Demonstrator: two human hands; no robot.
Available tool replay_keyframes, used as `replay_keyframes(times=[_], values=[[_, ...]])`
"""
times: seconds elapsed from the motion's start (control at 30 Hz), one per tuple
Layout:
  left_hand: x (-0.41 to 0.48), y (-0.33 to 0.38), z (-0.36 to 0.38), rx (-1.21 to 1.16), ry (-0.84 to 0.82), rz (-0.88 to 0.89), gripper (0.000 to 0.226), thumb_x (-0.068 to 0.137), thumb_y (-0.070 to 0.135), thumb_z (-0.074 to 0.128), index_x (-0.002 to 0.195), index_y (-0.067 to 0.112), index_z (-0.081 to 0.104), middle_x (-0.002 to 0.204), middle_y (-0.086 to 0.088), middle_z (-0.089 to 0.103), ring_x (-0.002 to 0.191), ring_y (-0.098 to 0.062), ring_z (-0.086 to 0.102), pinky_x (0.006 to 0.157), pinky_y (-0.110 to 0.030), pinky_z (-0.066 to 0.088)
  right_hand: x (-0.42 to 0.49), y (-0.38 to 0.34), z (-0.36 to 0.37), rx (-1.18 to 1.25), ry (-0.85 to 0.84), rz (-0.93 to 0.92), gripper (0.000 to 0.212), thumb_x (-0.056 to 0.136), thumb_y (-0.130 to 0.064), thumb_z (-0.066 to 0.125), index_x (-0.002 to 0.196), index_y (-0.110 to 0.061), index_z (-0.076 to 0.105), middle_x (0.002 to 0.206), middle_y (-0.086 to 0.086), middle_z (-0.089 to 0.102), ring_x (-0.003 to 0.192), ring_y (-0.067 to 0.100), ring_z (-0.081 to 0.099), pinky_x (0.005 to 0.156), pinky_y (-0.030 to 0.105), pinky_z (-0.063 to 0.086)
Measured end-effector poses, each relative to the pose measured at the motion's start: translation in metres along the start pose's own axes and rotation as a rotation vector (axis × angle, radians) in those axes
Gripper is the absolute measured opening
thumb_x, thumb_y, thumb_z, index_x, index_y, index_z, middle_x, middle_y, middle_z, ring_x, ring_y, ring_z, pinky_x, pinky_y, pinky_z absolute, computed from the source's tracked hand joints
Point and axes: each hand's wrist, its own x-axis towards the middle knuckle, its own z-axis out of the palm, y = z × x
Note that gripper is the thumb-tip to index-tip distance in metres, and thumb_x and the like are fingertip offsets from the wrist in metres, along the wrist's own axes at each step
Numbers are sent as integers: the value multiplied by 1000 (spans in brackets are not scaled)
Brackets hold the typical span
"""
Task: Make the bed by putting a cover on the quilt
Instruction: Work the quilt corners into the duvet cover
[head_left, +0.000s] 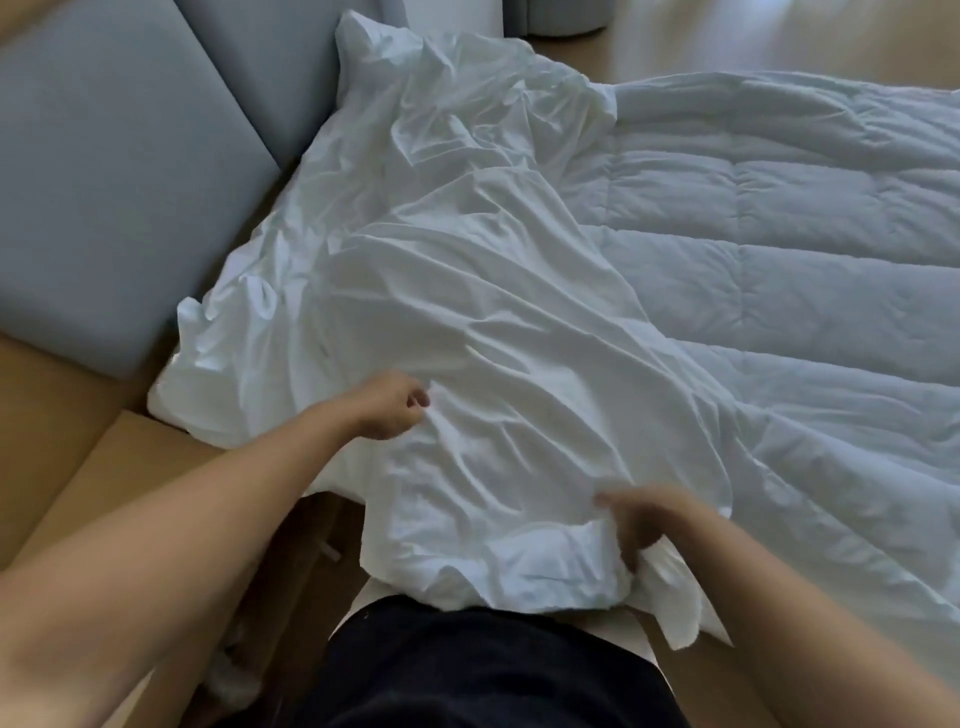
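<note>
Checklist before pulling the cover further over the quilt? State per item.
1. Left hand grip on cover: ok, fingers curled into the fabric.
2. Right hand grip at the cover's near edge: cannot tell, blurred.
3. Quilt spread out: ok.
4. Cover over the whole quilt: not ok, right part bare.
5. Cover smooth: not ok, heavily wrinkled.
6. Cover's opening found: cannot tell.

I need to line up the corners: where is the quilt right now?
In the head view the quilt lies spread across the right side, with the crumpled cover overlapping its left edge.
</note>
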Motion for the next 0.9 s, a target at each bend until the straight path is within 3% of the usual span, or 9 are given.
replay_keyframes(times=[0.07,0.17,0.3,0.4,0.53,0.63,0.7,0.8,0.9], values=[[47,-46,-12,42,81,-132,43,100,29,51,139,14,55,141,-9,56,125,-28,55,101,-35,46,4,-31,-47,-5,34,-66,81,79,-27,82,150,-22,41,143,6,53,122,24,56,100,32,46],[132,-124,-9,20,75,-338,75,90,57,54,149,13,41,151,-16,43,134,-38,45,109,-45,42,18,-92,-138,133,621,-228,39,89,-41,70,124,-23,65,117,1,66,101,21,62,82,29,47],[226,-172,17,-161,72,-512,141,46,93,60,157,23,9,158,-13,19,143,-40,26,114,-56,30,86,-173,-275,247,1347,-348,52,88,-52,67,132,-25,60,133,9,57,114,34,59,88,47,53],[271,-176,23,-292,81,-507,155,40,90,71,157,25,-7,162,-8,14,146,-39,23,115,-60,26,175,-202,-359,310,1032,-83,110,68,-76,72,156,-37,19,158,16,26,141,41,34,105,58,42],[311,-212,-9,-74,-77,-170,115,55,74,81,151,28,39,153,1,44,135,-25,46,109,-33,41,303,-209,-361,365,691,115,156,24,-97,66,154,-37,3,155,19,29,140,48,32,109,64,35],[341,-268,-70,-190,133,-135,72,62,67,82,118,24,66,132,-2,63,116,-26,60,92,-33,49,362,-218,-346,212,708,197,147,28,-100,57,150,-27,20,142,12,44,127,43,46,101,58,45],[364,-291,-91,-32,326,-232,107,44,81,78,129,21,54,135,-7,52,123,-33,50,102,-46,43,372,-219,-348,148,721,224,140,32,-101,51,148,-25,31,133,7,53,119,37,55,93,50,50],[389,-288,-82,146,130,-235,135,32,86,75,144,20,35,143,-12,39,133,-38,38,113,-60,27,369,-209,-357,175,687,183,98,61,-87,52,135,-24,51,121,4,67,108,31,66,79,38,50],[402,-288,-73,154,113,-99,104,59,74,75,142,17,45,134,-10,54,122,-33,50,107,-44,38,351,-209,-366,213,730,113,50,88,-61,50,122,-26,62,114,4,72,102,33,68,78,37,51]])
